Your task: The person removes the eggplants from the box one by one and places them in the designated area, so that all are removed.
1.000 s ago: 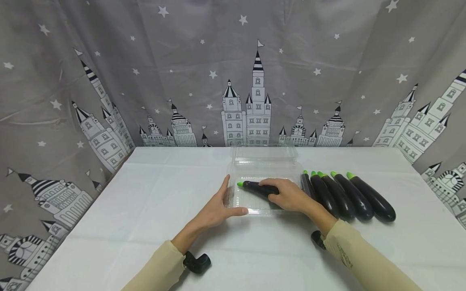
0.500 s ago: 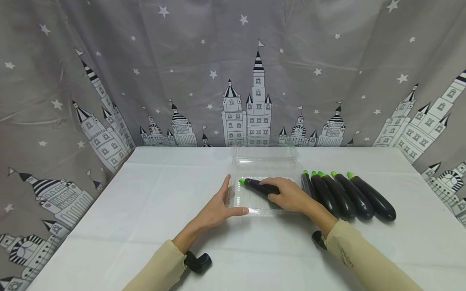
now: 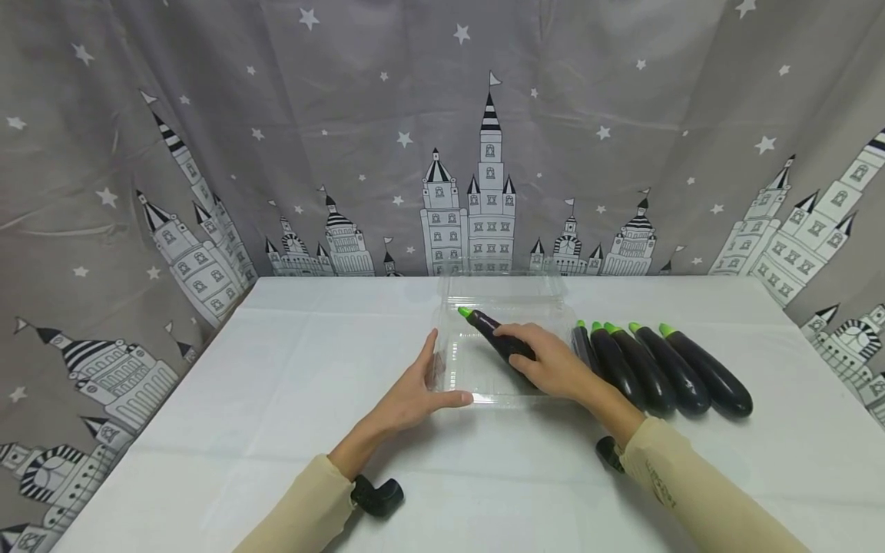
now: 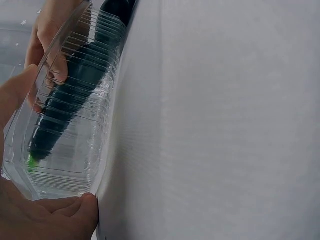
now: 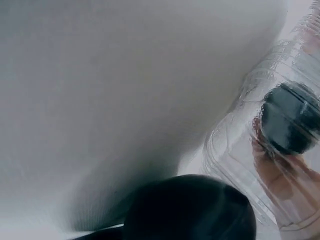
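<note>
My right hand (image 3: 546,361) grips a dark eggplant (image 3: 489,329) with a green tip, inside the open clear plastic container (image 3: 465,401). The eggplant lies slanted, its green end toward the back left, its thick end partly hidden by the hand. My left hand (image 3: 408,395) rests at the container's front left corner, thumb along the front rim and forefinger straight up the left side. The left wrist view shows the eggplant (image 4: 75,85) through the ribbed wall. In the right wrist view, fingers (image 5: 280,177) touch the eggplant's rounded end (image 5: 290,120).
Several eggplants (image 3: 681,376) lie side by side, close against the container's right side. The container's raised lid (image 3: 505,286) stands at the back by the castle-print curtain (image 3: 332,138). A white cloth covers the table (image 3: 297,361).
The held eggplant's green end has swung up and toward the back of the container, so the eggplant is more slanted. My left hand and the row of eggplants stay put.
</note>
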